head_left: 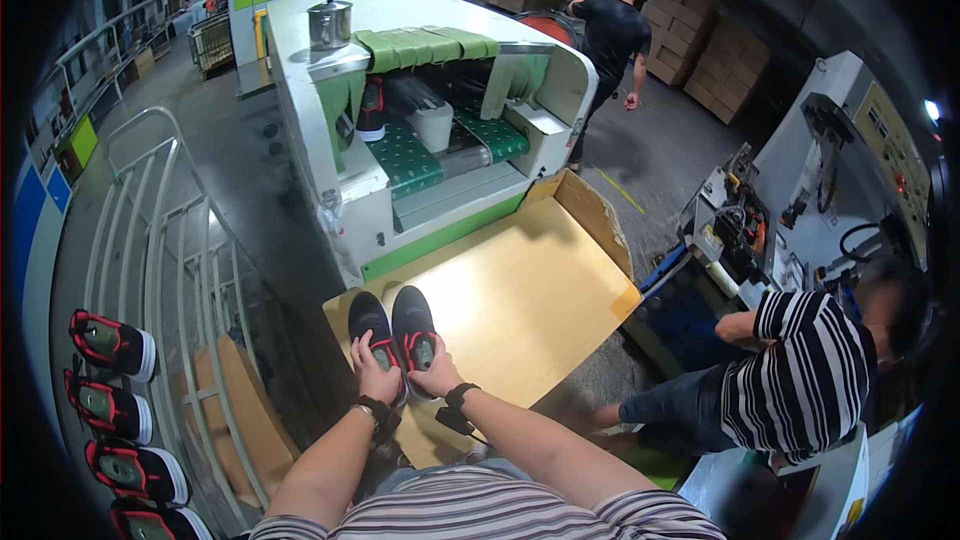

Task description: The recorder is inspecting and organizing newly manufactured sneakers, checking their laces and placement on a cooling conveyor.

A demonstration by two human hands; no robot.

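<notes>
Side by side, toes pointing away from me, are two black sneakers with red trim and dark green insoles, over the near left part of a tan board table [530, 270]. My left hand [376, 378] grips the left sneaker [368, 317] at its heel opening, fingers curled over the collar. Around the heel of the right sneaker [411, 312] closes my right hand [436, 372], its thumb near the opening. The heels are partly hidden by my hands. Both wrists wear dark bands.
Beyond the table stands a white-and-green conveyor machine [440, 15]; a sneaker [372, 110] sits on its green belt [405, 162]. At left, a metal rack [165, 230] adjoins several more sneakers [112, 342]. A person in stripes [800, 370] works at right; another person [612, 35] stands behind.
</notes>
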